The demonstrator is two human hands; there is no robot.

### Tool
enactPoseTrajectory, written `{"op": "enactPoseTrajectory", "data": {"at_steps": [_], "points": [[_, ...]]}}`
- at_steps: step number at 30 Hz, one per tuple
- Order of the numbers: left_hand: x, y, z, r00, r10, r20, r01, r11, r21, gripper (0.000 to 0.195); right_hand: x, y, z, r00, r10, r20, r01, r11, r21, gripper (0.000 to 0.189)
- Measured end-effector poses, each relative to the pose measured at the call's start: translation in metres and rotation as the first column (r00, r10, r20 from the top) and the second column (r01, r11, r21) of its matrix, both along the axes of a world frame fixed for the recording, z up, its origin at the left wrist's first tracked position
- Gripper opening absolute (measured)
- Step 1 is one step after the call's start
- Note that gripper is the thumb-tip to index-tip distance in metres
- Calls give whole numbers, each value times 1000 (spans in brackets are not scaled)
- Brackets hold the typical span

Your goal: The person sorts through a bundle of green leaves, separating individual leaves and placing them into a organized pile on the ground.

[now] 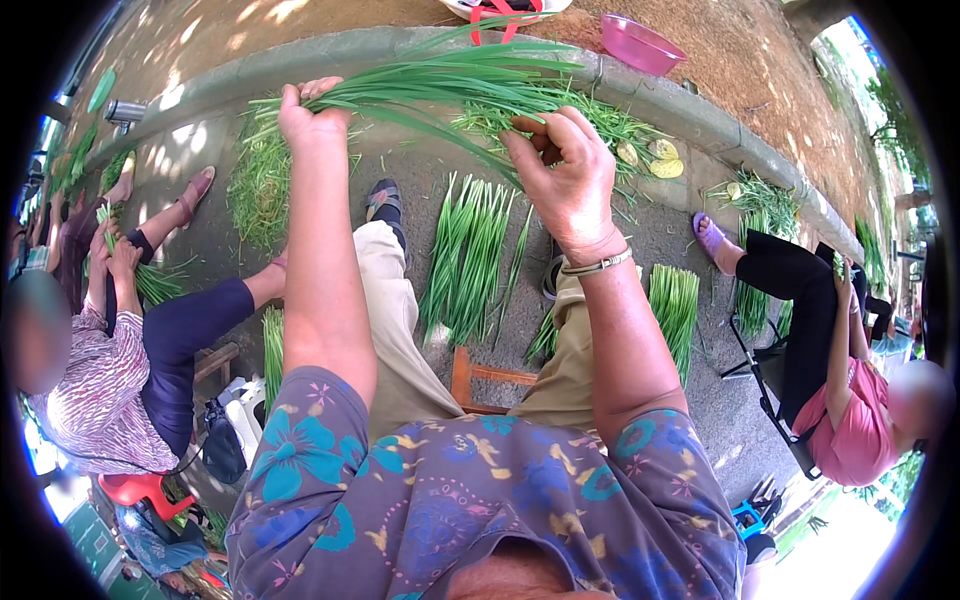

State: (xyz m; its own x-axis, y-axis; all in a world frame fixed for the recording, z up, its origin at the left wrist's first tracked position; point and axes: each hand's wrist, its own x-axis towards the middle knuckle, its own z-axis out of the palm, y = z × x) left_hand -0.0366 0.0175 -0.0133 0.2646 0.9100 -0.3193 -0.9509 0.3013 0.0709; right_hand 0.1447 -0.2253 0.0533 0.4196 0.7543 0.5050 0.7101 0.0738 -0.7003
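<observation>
My left hand is raised at the upper left, closed around the pale stalk ends of a bundle of long green leaves, likely garlic chives. The leaves spread rightward and droop at their tips. My right hand is near the lower leaf tips, thumb and fingers curled together; whether a leaf is pinched between them is hard to tell. Below the hands, a sorted row of green stalks lies on the pavement between my feet. Loose trimmed leaves are heaped at the left, and more scraps lie behind my right hand.
A stone curb arcs across the top, with a pink basin beyond it. A wooden stool is between my legs. Another bundle lies to the right. Seated people handle greens at left and right.
</observation>
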Motion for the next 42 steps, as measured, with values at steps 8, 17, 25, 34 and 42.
{"op": "enactPoseTrajectory", "data": {"at_steps": [8, 17, 25, 34, 42], "points": [[-1, 1, -2, 1000, -13, 18, 13, 1000, -3, 39, 0, 0, 1, 1000, 9, -6, -9, 1000, 26, 8], [4, -1, 0, 999, -10, -32, 9, 1000, -12, 40, 1, -2, 3, 1000, 15, -14, -15, 1000, -4, 9], [5, -2, -2, 999, -41, 13, 41, 998, 52, 40, 8, -3, 0, 733, 133, -667, -125, 990, 60, 4], [-4, 3, -1, 993, 49, -112, -47, 999, 18, 36, 79, -8, -2, 529, 0, -848, 353, 909, 220, 17], [-1, 2, -4, 1000, -2, -5, 2, 1000, 25, 34, 107, -11, -15, 729, -239, -642, 443, 879, 176, 40]]}}
